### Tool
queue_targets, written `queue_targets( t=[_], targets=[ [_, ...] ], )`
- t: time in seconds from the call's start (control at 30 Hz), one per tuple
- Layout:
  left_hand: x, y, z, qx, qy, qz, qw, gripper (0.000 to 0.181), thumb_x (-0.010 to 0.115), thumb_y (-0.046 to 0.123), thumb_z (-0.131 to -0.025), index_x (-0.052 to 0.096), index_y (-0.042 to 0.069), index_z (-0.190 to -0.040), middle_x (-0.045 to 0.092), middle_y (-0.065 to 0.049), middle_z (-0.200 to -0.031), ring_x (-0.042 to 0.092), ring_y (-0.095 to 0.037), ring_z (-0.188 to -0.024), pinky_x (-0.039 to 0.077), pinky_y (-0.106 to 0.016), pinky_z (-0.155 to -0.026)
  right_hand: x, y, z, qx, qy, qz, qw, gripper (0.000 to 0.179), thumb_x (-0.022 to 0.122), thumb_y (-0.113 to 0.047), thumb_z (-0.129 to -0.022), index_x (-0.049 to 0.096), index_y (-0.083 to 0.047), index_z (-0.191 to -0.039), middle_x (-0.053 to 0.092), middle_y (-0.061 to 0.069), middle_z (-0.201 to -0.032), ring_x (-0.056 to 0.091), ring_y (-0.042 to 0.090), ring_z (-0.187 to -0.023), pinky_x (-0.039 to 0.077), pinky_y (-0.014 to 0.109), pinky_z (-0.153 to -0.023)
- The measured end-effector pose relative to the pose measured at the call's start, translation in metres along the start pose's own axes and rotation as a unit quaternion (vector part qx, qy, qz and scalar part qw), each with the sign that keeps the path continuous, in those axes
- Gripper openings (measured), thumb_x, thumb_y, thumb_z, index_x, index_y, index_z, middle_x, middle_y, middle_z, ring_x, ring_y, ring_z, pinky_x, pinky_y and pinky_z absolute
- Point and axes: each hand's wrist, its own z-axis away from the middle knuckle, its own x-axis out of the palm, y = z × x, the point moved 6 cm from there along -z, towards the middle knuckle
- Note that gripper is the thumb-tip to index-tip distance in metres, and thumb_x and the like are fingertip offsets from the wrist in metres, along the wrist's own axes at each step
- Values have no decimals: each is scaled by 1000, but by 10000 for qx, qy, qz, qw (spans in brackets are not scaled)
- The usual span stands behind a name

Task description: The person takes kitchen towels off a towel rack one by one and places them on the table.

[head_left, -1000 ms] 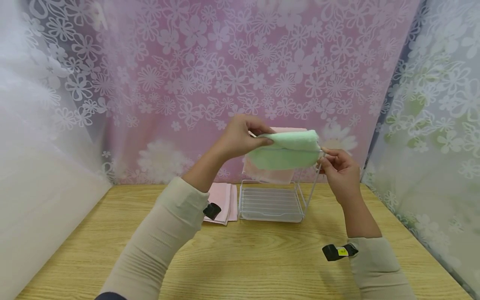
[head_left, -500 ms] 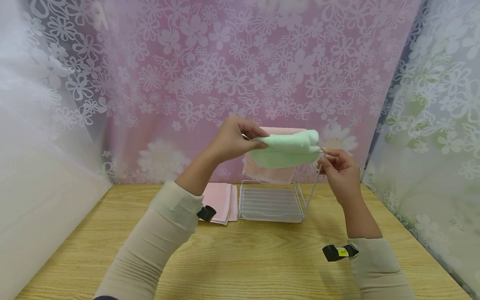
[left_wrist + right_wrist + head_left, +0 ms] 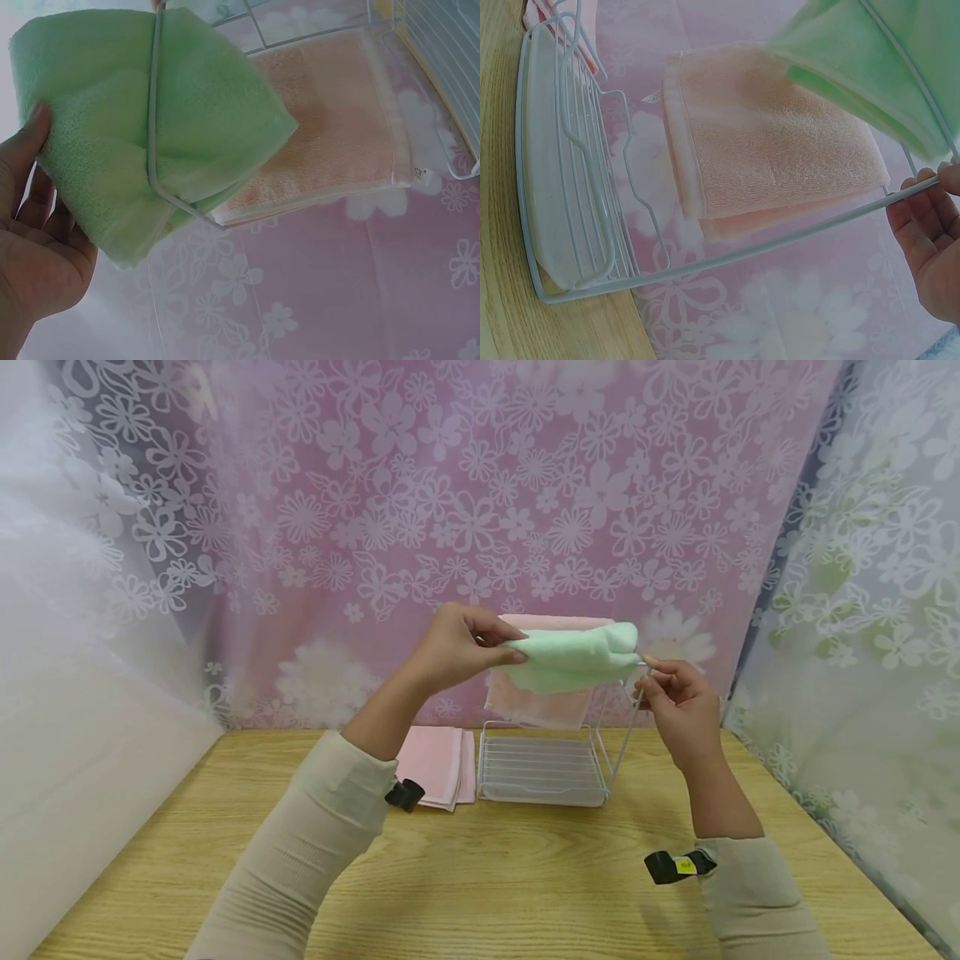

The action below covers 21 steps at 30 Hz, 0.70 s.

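My left hand [image 3: 461,647] pinches the left end of a folded green towel [image 3: 570,658] between thumb and fingers. The towel lies across the front top bar of a white wire rack [image 3: 622,743]; in the left wrist view that bar [image 3: 154,112] crosses the towel's underside. At the rack's upper right corner, my right hand [image 3: 686,710] holds the wire frame with thumb and fingertips. Behind the green towel, a peach towel [image 3: 547,708] hangs from the rear bar, and the right wrist view shows its folded lower edges.
Low in the rack sits a whitish tray [image 3: 543,794] under a wire grid. Folded pink towels [image 3: 435,764] lie on the wooden table [image 3: 480,877], left of the rack. A pink flowered curtain [image 3: 375,527] hangs behind, with pale sheets on both sides.
The left hand has moved left and slightly down, still pinching the green towel. The towel's top now spreads further over the bar and its lower edge sits higher. The right hand stays put.
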Motion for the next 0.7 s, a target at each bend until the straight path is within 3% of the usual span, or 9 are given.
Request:
queue_targets(
  t=[0.23, 0.5, 0.7],
  targets=[
    [-1, -3, 5, 59, 51, 294, 9995, 15, 83, 3, -77, 77, 0, -90, 73, -8, -78, 67, -37, -71, 47, -22, -53, 0, -1, 0, -29, -11, 93, 10000, 28, 60, -1, -96, 65, -2, -123, 66, -5, -85, 63, 13, -75, 55, 18, -68],
    [-6, -7, 13, -81, 165, 291, 9994, 13, 82, 5, -78, 77, 1, -90, 72, -7, -78, 64, -25, -66, 44, -21, -52, 1, -1, 0, -30, 40, 6, 10000, 28, 60, 1, -95, 63, 4, -122, 67, -4, -84, 63, 13, -75, 55, 18, -67],
    [-10, -7, 17, -105, 225, 241, 9994, 13, 82, 5, -78, 77, 0, -90, 72, -7, -81, 65, -31, -69, 47, -22, -54, 0, -1, 0, -24, 44, -61, 10000, 28, 60, 1, -95, 65, 0, -122, 67, -3, -84, 63, 12, -75, 55, 18, -67]
  ],
)
